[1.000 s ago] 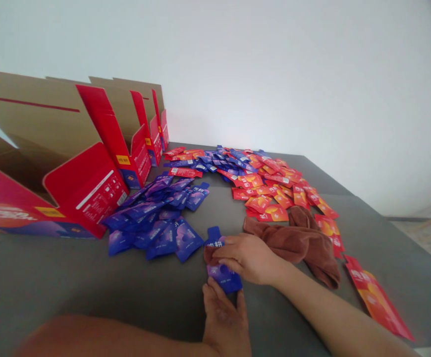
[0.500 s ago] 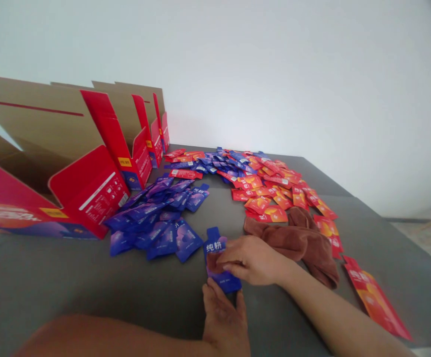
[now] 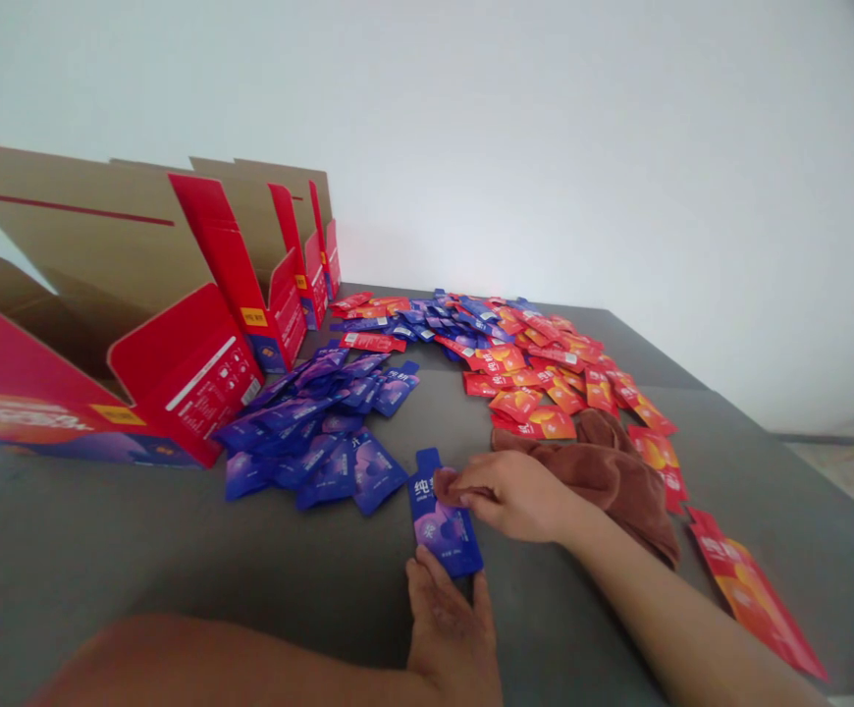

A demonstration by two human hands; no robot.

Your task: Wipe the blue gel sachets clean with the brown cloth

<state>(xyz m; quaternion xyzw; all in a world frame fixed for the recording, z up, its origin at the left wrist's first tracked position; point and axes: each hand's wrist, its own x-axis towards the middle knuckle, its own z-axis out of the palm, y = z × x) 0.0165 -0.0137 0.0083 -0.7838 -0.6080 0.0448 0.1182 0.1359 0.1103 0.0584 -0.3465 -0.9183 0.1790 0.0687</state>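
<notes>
Head view: open red cartons (image 3: 187, 368) standing in a row at the left of the table (image 3: 103, 550), brown card inside, beside loose blue sachets (image 3: 301, 432) and red sachets (image 3: 537, 373). Single blue sachet (image 3: 443, 525) flat on the table; right hand (image 3: 515, 496) pinching its upper part near a brown towel (image 3: 604, 471), left hand (image 3: 449, 628) open, fingertips (image 3: 423, 565) touching its lower end.

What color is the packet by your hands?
The packet is dark blue and purple, best seen in the head view.

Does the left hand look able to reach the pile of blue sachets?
Probably yes: the left hand is near the pile of blue sachets, with only grey tabletop between; the blue sachet it touches lies aside.
</notes>
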